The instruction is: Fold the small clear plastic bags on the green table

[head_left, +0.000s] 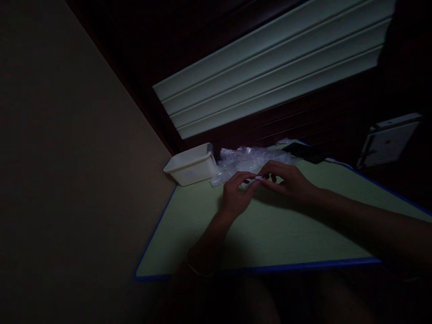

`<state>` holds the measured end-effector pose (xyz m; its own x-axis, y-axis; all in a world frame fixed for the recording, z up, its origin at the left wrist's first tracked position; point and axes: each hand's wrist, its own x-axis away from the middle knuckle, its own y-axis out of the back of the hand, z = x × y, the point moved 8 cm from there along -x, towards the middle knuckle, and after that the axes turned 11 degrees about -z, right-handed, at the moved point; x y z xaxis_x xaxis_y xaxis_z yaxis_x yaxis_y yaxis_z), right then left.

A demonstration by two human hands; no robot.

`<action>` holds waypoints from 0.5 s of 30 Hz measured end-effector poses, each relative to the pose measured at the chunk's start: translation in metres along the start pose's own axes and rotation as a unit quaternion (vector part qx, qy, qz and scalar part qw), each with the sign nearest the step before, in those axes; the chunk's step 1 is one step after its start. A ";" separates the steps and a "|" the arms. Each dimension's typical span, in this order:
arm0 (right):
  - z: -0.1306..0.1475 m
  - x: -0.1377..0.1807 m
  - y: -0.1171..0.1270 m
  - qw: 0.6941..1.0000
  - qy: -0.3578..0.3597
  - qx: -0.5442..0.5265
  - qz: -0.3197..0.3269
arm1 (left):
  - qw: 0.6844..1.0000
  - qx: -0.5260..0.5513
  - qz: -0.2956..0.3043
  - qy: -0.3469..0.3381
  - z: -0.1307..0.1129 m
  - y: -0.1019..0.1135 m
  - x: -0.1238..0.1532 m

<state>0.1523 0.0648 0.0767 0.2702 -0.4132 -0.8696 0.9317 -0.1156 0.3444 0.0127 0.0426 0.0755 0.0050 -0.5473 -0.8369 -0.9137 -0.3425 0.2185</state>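
Above the pale green tabletop (pixel 209 234), my left hand (pixel 238 193) and my right hand (pixel 285 179) meet fingertip to fingertip. Pinched between them is a small whitish piece (pixel 259 177), too small and dim to name. Thumb and index finger of each hand close on it, one from either side. Just behind the hands lies a crumpled heap of clear plastic bags (pixel 248 155). A thin band circles my left forearm.
A white plastic bin (pixel 194 168) stands at the table's back left, beside the wall (pixel 84 157). A dark flat object (pixel 303 152) lies at the back right. The blue edging (pixel 270 268) marks the table's border. Behind rises a dark panel with pale slats (pixel 276 67).
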 end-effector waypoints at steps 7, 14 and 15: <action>0.003 0.000 -0.003 1.000 0.000 -0.006 0.029 | 0.995 -0.057 -0.001 -0.088 -0.007 0.003 0.001; -0.002 0.003 -0.007 0.997 -0.052 -0.018 0.055 | 0.989 -0.082 -0.007 -0.123 -0.012 0.004 0.002; -0.003 0.004 -0.008 0.996 -0.060 -0.018 0.057 | 0.989 -0.082 -0.007 -0.125 -0.012 0.004 0.002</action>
<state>0.1469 0.0667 0.0697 0.3468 -0.5265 -0.7762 0.9049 -0.0300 0.4247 0.0144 0.0307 0.0806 -0.1025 -0.3435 -0.9335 -0.8357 -0.4793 0.2681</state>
